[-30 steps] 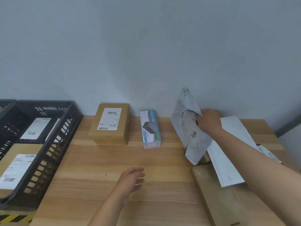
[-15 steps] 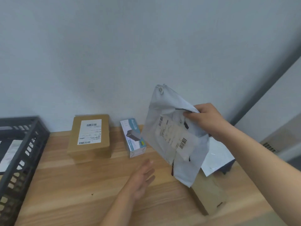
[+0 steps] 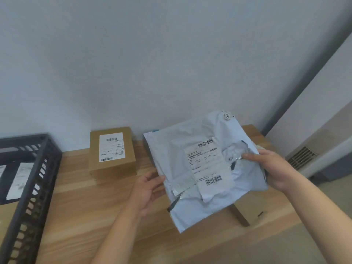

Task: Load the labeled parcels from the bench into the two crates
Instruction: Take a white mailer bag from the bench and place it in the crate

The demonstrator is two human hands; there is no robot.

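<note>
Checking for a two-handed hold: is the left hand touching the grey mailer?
Touching. Head view: the left hand lays its thumb on the edge of the grey mailer, fingers beneath.

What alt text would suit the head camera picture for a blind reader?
A grey mailing bag with a white barcode label is held over a wooden bench: the right hand grips its right edge, the left hand touches its left edge. A labelled cardboard box sits behind, a dark crate at the left.
</note>
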